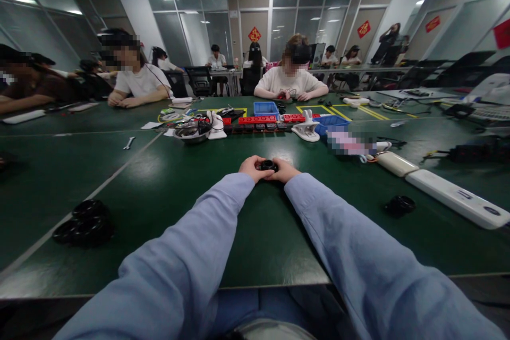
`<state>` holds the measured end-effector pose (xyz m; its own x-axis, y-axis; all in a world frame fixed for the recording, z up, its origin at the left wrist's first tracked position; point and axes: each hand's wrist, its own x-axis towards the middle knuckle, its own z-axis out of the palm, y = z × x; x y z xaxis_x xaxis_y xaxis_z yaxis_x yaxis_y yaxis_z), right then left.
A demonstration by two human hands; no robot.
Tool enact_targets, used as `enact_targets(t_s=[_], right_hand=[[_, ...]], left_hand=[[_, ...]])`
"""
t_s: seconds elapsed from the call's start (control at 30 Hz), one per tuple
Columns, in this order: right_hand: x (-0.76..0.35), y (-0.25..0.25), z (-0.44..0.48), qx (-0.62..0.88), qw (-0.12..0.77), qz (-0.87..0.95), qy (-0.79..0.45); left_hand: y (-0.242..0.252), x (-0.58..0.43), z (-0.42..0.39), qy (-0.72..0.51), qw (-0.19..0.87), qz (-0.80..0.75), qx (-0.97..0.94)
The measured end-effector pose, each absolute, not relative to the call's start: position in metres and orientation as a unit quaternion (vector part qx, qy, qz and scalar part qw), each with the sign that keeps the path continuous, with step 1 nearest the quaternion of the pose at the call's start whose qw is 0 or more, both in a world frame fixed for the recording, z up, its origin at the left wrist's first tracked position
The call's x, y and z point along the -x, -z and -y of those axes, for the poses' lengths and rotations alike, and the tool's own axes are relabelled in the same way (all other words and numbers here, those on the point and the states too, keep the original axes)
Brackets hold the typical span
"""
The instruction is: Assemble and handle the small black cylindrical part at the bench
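Both of my hands meet in front of me, low over the green table (263, 239). Between them is a small black ring-shaped part (268, 164) with a round opening on top. My left hand (252, 169) grips it from the left, fingers wrapped round its side. From the right, my right hand (285, 170) closes on the same part, with the thumbs near each other at the front. Several similar black ring-shaped parts (90, 223) lie in a pile at the left. Another black ring-shaped part (400, 205) rests alone at the right.
Beyond my hands stand a red strip of sockets (257, 120), a metal bowl (191, 132), blue bins (266, 109) and a white clamp stand (306, 127). A wrench (129, 143) lies at left. A long white device (458, 194) lies at right. People sit across the table.
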<state>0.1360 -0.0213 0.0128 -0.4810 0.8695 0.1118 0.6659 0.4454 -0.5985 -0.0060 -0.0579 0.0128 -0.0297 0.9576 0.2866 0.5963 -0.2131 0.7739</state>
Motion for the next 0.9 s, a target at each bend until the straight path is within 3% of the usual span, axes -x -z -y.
enact_targets(t_s=[0.13,0.3,0.43,0.6,0.9], right_hand=[[-0.122,-0.014,0.038,0.57,0.206,0.787,-0.112],[-0.117,-0.018,0.046,0.591,0.202,0.777,-0.082],[-0.13,-0.018,0.035,0.482,0.225,0.829,-0.173],[-0.147,-0.018,0.018,0.348,0.179,0.846,-0.362],[-0.149,-0.019,0.018,0.347,0.184,0.826,-0.404]], left_hand=[[-0.017,0.001,0.061,-0.401,0.17,-0.64,-0.633],[-0.018,-0.001,0.062,-0.418,0.171,-0.644,-0.617],[-0.014,0.005,0.059,-0.421,0.209,-0.602,-0.645],[-0.011,0.015,0.055,-0.394,0.221,-0.538,-0.711],[-0.01,0.016,0.056,-0.39,0.221,-0.527,-0.722]])
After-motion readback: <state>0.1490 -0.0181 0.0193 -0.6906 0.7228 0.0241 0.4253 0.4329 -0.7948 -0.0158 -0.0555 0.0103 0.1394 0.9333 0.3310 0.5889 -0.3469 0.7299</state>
